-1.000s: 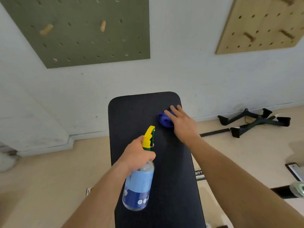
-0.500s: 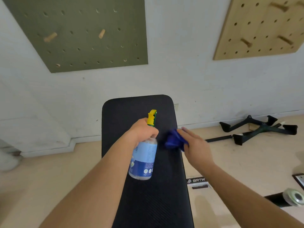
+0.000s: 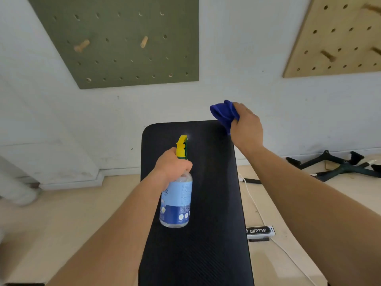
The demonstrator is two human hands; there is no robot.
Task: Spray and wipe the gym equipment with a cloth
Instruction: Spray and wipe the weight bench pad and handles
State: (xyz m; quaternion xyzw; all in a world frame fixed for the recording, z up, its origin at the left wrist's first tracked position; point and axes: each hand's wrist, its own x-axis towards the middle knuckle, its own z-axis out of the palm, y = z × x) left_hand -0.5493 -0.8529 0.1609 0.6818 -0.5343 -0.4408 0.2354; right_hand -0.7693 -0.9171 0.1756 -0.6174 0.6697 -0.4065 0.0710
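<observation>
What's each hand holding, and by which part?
Left hand grips the spray bottle at its neck, just under the trigger. Right hand clutches the bunched blue cloth.

Place: we take this for a small gym or training room.
Bench: a black padded bench (image 3: 195,254) runs away from us, its far end near the white wall (image 3: 257,89).
Boards: on that wall we see a green pegboard (image 3: 123,58) with wooden pegs (image 3: 81,46), and a bare wood pegboard (image 3: 340,38), also pegged.
Floor: the floor (image 3: 61,213) is pale wood, and a black two-grip handle (image 3: 340,166) lies beyond the bench's right edge.
Label: a foot marked BRTW (image 3: 259,231) shows beside that edge.
</observation>
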